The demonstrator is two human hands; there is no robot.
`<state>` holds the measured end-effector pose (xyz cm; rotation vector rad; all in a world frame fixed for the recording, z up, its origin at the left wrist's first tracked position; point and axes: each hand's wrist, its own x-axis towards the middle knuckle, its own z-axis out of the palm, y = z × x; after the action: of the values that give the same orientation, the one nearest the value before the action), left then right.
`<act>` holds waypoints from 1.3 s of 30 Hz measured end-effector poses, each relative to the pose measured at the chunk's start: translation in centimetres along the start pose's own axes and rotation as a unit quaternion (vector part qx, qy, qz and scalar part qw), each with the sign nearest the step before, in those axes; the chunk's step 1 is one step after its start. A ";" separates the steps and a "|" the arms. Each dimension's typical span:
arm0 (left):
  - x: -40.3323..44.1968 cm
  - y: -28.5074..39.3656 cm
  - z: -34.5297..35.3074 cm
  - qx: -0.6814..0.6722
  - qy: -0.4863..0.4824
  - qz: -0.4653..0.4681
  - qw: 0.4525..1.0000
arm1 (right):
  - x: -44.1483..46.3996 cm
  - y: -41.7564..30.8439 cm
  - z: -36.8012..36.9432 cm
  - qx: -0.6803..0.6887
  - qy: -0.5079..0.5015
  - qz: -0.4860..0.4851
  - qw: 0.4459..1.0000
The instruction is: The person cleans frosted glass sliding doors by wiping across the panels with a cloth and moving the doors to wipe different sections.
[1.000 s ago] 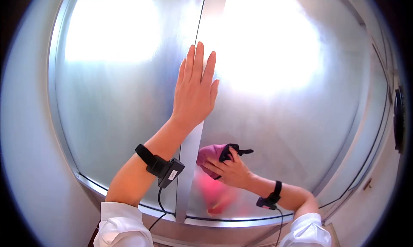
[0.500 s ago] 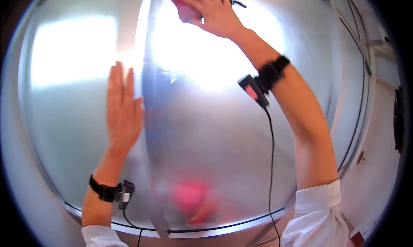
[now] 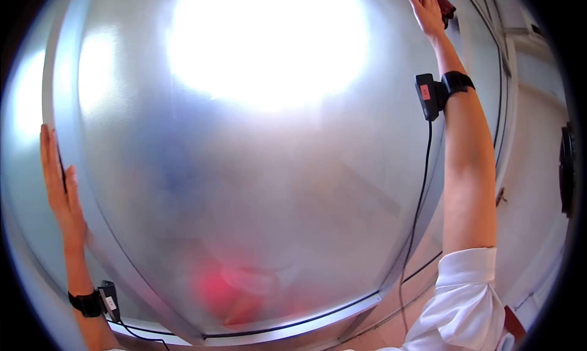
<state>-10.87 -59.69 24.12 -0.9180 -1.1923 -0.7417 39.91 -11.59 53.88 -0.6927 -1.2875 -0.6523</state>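
Note:
A large frosted glass panel (image 3: 275,167) in a metal frame fills the middle of the view. At the upper right, my right hand (image 3: 428,10) presses a dark red cloth (image 3: 445,7) against the panel near its top right edge. My left hand (image 3: 61,192) rests at the far left beside the metal frame strip (image 3: 101,222), its fingers stretched upward and nothing visible in it. Each wrist wears a black strap with a small box and a cable.
Blurred pink shapes (image 3: 226,287) show through the lower glass. To the right are a pale wall or door with a small handle (image 3: 501,197) and a round black object (image 3: 567,167). Cables hang from both wrist boxes.
My right hand has carried the cloth from the lower middle up and then across to the upper right. The view has shifted, and my left hand now appears farther left and lower.

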 end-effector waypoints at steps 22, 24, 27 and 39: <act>-0.3 -1.2 -0.9 -0.052 -0.051 0.064 0.995 | -51.8 -1.6 -12.5 0.044 -0.095 0.176 0.979; 0.9 -0.2 -1.2 -0.059 -0.049 0.079 0.994 | -58.1 -3.3 -13.4 0.036 -0.125 0.276 0.952; 0.6 -0.9 -0.6 -0.057 -0.039 0.092 0.993 | -66.7 -6.7 -15.1 0.045 -0.165 0.404 0.899; 1.0 0.0 0.8 -0.065 -0.037 0.079 0.994 | -48.7 -22.7 -12.6 0.129 -0.205 0.010 0.970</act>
<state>-10.99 -58.95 25.14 -1.1425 -1.1315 -0.6679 22.43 -33.32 6.23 -0.6435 -1.7085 -0.3217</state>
